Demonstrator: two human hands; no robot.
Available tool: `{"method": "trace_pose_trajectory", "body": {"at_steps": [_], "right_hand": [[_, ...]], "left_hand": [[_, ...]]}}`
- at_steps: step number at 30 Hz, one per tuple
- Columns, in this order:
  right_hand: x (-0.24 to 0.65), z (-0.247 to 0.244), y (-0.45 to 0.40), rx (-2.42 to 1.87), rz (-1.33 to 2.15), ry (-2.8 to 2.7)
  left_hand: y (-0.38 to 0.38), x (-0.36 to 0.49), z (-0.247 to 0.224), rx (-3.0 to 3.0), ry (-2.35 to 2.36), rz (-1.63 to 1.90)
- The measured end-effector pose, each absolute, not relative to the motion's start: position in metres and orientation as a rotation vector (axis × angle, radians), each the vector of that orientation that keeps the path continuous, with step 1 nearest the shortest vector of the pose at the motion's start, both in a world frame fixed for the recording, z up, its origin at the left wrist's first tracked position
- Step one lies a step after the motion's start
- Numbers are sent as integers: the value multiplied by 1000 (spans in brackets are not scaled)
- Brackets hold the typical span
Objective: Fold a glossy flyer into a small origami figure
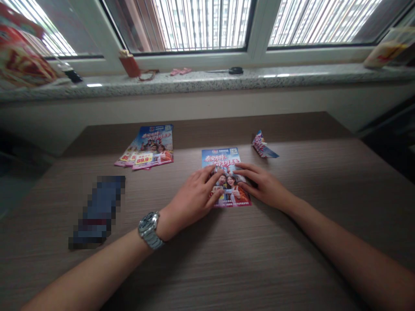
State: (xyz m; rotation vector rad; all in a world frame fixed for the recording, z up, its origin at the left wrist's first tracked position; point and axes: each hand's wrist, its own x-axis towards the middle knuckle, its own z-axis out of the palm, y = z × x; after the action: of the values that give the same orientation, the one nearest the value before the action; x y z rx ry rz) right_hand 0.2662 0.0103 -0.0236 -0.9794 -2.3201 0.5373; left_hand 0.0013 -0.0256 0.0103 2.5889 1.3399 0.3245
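Note:
A printed flyer (231, 194) lies flat on the table in front of me, its blue top edge facing away. My left hand (196, 190) rests on the flyer's left side with the fingers spread. On the right side, my right hand (264, 185) lies with outstretched fingers touching the paper. Neither hand grips anything. Beyond my right hand stands a folded piece of similar printed paper (262, 146). To the far left is a fanned stack of the same flyers (157, 147).
A blurred-out dark flat object (100, 211) lies on the wooden table (207, 259) at the left. Along the granite windowsill (194, 84) are a red-brown bottle-like item (129, 65), small pink items (180, 71), a black-handled tool (235, 70) and a red package (22, 56).

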Motion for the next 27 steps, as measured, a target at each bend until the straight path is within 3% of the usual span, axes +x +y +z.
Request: {"method": "trace_pose_trajectory", "body": {"at_steps": [9,27], "right_hand": [[267,-17,4,-945,517,-2368],[243,-30,5,-1192,271,-2606]], "left_hand": [[4,-4,-18,2606,1519,327],[-23,12,-12,2621,1366,311]]}}
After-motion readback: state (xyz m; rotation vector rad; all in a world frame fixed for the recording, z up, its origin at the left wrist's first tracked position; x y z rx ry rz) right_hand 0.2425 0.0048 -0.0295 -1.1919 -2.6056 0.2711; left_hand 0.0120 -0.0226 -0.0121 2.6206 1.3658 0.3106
